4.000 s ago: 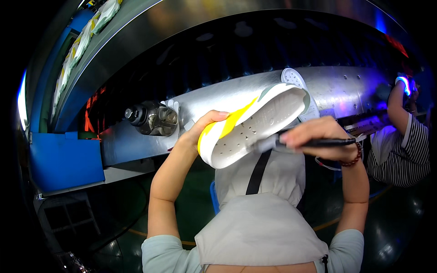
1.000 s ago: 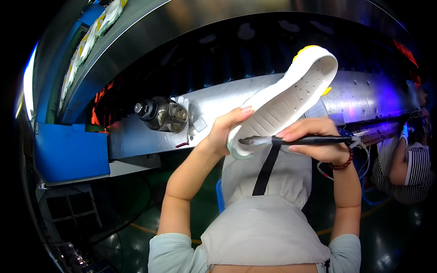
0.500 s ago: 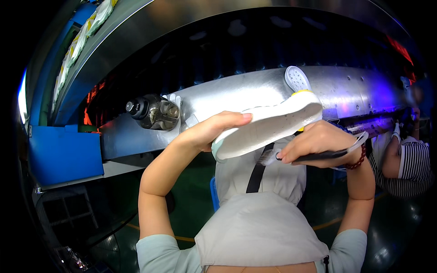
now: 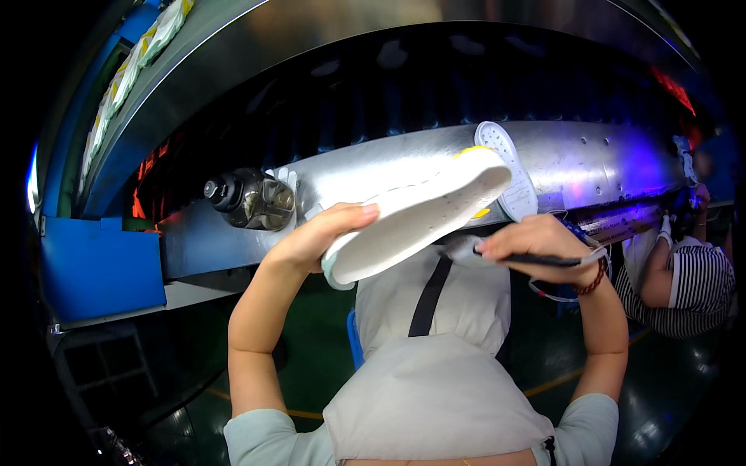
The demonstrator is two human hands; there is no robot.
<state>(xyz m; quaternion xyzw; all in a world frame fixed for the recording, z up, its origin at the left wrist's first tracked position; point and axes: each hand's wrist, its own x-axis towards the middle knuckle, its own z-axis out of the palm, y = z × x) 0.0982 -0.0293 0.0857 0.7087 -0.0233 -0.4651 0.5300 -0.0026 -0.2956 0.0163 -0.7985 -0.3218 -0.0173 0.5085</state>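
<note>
My left hand (image 4: 317, 234) grips one end of a white shoe sole (image 4: 423, 225), thumb on the rim. The sole is tilted, its hollow inner side facing me and its far end up to the right. My right hand (image 4: 540, 245) is closed round a brush (image 4: 464, 248) with a dark handle. The blurred brush head hangs just below the sole's lower edge; whether it touches cannot be told. Behind the sole's far end, partly covered by it, is a pale perforated sole-shaped piece (image 4: 522, 190) with yellow bits beside it.
A metal bench (image 4: 404, 149) runs across in front of me. On its left stands a clear bottle with a black cap (image 4: 260, 203), beside a blue box (image 4: 105, 268). A dark machine opening lies beyond the bench. At the right sits a co-worker in a striped top (image 4: 699, 276).
The sole and my left hand have shifted left and down in view. More of the perforated piece shows, and a gap has opened between my right hand and the sole.
</note>
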